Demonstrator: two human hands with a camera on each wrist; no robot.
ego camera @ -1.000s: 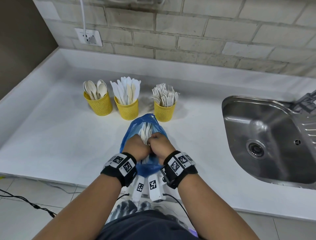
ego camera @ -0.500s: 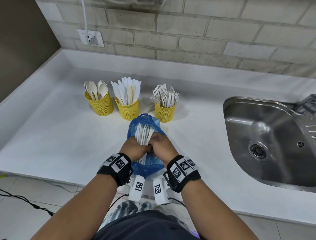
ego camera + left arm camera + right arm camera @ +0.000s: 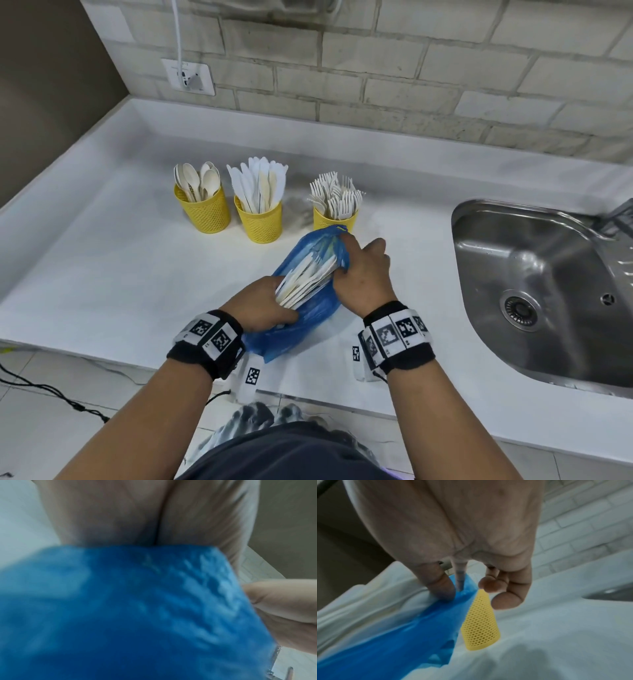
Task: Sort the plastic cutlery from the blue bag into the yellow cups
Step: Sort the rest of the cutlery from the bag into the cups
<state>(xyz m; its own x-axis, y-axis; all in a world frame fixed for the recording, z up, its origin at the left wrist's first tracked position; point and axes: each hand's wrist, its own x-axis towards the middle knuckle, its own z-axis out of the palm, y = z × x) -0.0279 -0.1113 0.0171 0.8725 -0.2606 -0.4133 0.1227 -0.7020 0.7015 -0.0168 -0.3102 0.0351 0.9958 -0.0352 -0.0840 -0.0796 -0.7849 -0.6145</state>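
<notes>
A blue bag (image 3: 310, 317) lies on the white counter (image 3: 102, 274) in front of three yellow cups. My left hand (image 3: 263, 305) grips a bundle of white plastic cutlery (image 3: 305, 279) that sticks out of the bag and points toward the far right. My right hand (image 3: 363, 274) pinches the bag's far rim (image 3: 337, 245); in the right wrist view its thumb and forefinger (image 3: 453, 591) hold the blue film (image 3: 419, 622). The left cup (image 3: 203, 214) holds spoons, the middle cup (image 3: 258, 221) knives, and the right cup (image 3: 334, 219) forks. The left wrist view shows only blurred blue bag (image 3: 137, 615) under my palm.
A steel sink (image 3: 534, 291) is set into the counter on the right. A brick wall with a socket (image 3: 188, 77) runs along the back. The counter's front edge lies just below my wrists, with cables on the floor at the lower left.
My hands have come apart. The right hand slid forward to the bag's far rim, and the cutlery bundle now tilts to the right with more of it bared.
</notes>
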